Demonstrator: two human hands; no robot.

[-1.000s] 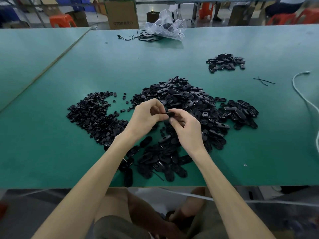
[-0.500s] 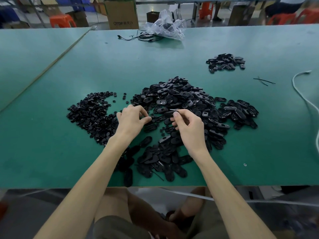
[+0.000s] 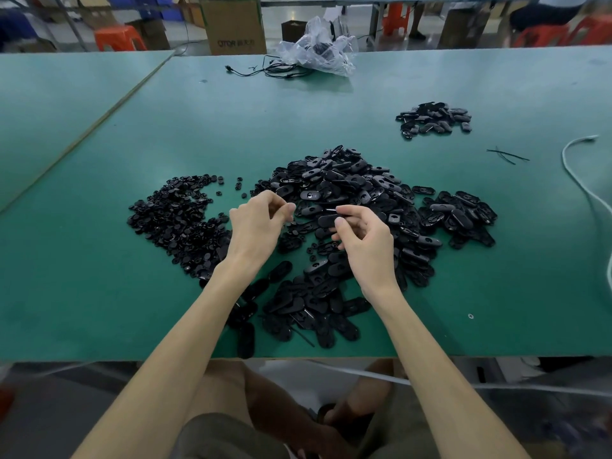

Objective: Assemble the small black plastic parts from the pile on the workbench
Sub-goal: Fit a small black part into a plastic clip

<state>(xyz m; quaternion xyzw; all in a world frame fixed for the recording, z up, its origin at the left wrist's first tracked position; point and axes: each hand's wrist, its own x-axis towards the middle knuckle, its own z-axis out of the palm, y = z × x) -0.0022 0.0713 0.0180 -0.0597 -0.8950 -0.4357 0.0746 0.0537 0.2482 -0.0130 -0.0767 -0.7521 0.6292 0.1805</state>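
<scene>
Over the big pile (image 3: 347, 180) in the middle of the worktop (image 3: 231, 120), the right hand (image 3: 367, 246) pinches an oval part (image 3: 329, 219). The left hand (image 3: 255, 226) curls its fingers; whether it holds anything cannot be told.

**Open lanes and obstructions on the workbench**

Blocking the middle of the workbench (image 3: 99, 309) with the main pile (image 3: 351, 180), spreading down to the near edge. Closing the left flank with a flatter pile of small pieces (image 3: 172, 220). Hovering over the join with the left hand (image 3: 255, 226) and right hand (image 3: 364, 241), the latter pinching an oval part (image 3: 328, 218). Leaving bare green surface at far left, beyond the piles, and at near right. Fencing the right edge with a white cable (image 3: 576, 180); narrowing the far right with a small heap (image 3: 433, 119) and black ties (image 3: 506, 155). Crowding the far edge with a plastic bag (image 3: 318, 49).
</scene>
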